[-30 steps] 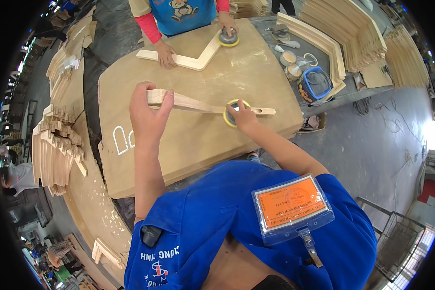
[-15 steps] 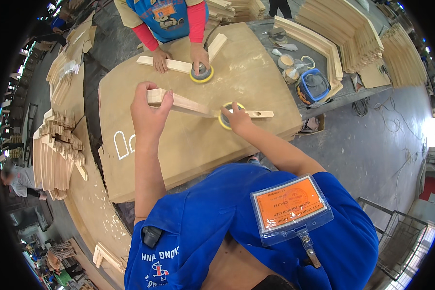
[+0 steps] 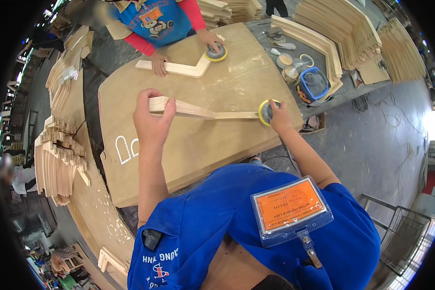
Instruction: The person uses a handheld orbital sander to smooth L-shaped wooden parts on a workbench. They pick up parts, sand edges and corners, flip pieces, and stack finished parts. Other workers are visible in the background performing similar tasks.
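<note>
My left hand (image 3: 154, 113) is closed round the near-left end of an angled wooden piece (image 3: 193, 110), holding that end up off the table. The piece bends near its middle, and its other arm runs right across the brown tabletop (image 3: 217, 150). At that right end, my right hand (image 3: 281, 117) grips a round sander (image 3: 266, 113) with a yellow-edged pad, tilted on its side against the end of the wood. A cord trails from the sander below my right forearm.
Across the table a co-worker in red sleeves runs another sander (image 3: 216, 51) along a second angled piece (image 3: 179, 69). A blue tub (image 3: 314, 84) and round tins (image 3: 285, 60) stand on the right bench. Stacked wooden parts (image 3: 343, 34) rise behind them; more parts (image 3: 58, 159) lie at left.
My right hand has slid the sander rightward along the wood to its end and tipped it. My left hand keeps its hold. The co-worker's sander has moved up and right along the other piece.
</note>
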The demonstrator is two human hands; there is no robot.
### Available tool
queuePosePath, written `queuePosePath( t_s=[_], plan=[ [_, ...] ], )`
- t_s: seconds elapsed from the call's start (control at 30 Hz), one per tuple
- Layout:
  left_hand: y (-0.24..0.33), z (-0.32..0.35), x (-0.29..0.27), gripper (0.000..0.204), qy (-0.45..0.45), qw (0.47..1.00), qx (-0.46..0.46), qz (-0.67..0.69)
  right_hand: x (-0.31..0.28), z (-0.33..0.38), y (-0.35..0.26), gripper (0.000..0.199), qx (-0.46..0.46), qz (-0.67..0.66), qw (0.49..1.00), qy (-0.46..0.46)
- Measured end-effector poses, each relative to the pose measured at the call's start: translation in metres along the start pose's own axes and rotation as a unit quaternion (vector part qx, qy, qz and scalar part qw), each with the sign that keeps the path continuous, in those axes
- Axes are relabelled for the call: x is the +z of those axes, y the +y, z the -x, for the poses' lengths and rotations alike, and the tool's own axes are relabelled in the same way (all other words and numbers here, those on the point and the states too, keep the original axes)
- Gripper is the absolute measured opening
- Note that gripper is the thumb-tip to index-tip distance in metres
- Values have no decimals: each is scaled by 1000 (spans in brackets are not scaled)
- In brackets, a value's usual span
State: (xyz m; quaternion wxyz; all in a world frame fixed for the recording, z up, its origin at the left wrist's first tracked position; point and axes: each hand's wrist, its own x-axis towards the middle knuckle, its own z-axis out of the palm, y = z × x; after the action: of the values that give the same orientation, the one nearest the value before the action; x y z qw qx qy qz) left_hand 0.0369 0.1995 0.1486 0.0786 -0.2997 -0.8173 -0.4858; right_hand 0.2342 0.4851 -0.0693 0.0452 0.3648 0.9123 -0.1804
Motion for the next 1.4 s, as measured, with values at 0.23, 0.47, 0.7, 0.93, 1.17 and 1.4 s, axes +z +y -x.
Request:
queuePosePath(
  t_s=[0.23, 0.47, 0.7, 0.93, 1.17, 1.4],
  plan=[
    [-3, -11, 4, 33, 2, 1000, 8, -15, 34, 7, -94, 69, -116, 40, 989, -84],
    [-3, -8, 2, 35, -7, 1000, -24, -6, 32, 12, -116, 65, -144, 32, 985, -85],
    [-3, -4, -4, 40, -41, 998, -15, 36, 22, 9, -31, 65, -52, 20, 998, -8],
    [4, -9, -11, 36, -121, 969, 8, 215, -21, 25, 35, 77, 82, -13, 997, -3],
    [-64, -27, 11, 27, 59, 997, -56, 16, -30, 33, 49, 82, 17, -87, 992, 93],
    [-268, 0, 5, 41, 88, 949, -302, 29, 31, 54, -19, 69, -175, -91, 979, -50]
  ],
)
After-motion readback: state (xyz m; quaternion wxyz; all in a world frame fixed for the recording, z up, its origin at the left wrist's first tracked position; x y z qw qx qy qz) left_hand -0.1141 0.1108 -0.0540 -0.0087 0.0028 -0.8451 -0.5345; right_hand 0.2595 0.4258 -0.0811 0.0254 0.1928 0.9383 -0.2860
